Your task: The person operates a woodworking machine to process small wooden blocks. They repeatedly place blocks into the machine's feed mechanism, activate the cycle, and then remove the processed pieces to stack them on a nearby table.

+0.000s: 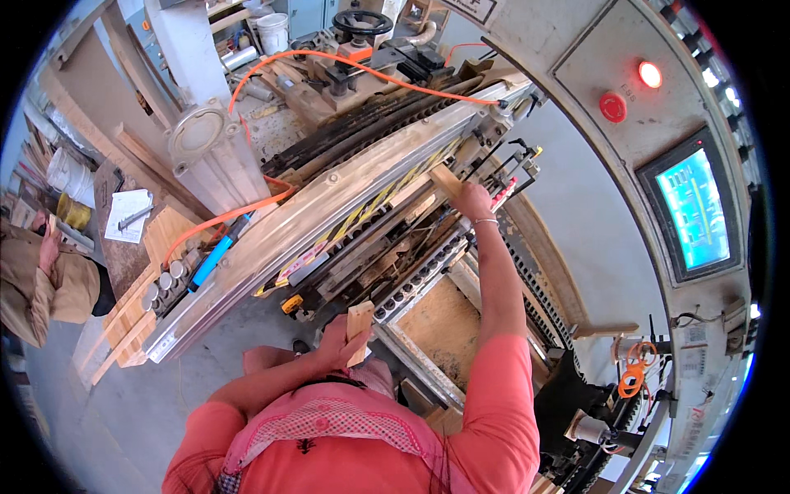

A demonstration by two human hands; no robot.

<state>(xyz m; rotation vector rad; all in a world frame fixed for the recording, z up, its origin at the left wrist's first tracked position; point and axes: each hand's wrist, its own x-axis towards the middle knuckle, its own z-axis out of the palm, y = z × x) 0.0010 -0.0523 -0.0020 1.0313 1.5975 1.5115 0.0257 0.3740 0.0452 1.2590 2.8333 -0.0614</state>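
My left hand (332,339), close in front of my body, is closed round a short pale wood block (360,323) that stands roughly upright. Further off, my right arm is stretched over the woodworking machine (354,206). There my right hand (472,202) grips the near end of a second wood block (445,180), whose far end points toward the long metal beam. The fingers of this hand are partly hidden, and I cannot tell whether the block touches the machine bed. Yellow-and-black striped tape (374,210) runs along the beam beside it.
A control panel with a lit screen (694,208) and a red button (612,107) curves along the right. An orange hose (329,56) arches over the beam. Sawdust fills a framed tray (395,337) below my right arm. Another person's hand (51,247) is at far left.
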